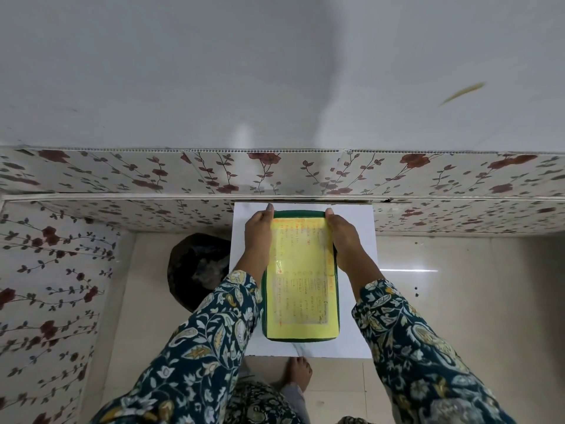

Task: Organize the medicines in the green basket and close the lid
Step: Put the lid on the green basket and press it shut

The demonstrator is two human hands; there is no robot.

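The green basket (pixel 299 213) stands on a small white table (pixel 354 240), seen from straight above. A lid with a yellow printed label (pixel 301 289) covers its whole top, so the medicines inside are hidden. My left hand (pixel 258 237) lies flat along the lid's far left edge, fingers pointing away from me. My right hand (pixel 344 237) presses along the far right edge in the same way. Both hands rest on the lid's sides, with the thumbs on top of the lid.
A black bin (pixel 198 270) with a dark bag stands on the floor just left of the table. A floral-patterned wall panel (pixel 275 175) runs behind and to the left. My bare foot (pixel 298 373) shows under the table's near edge.
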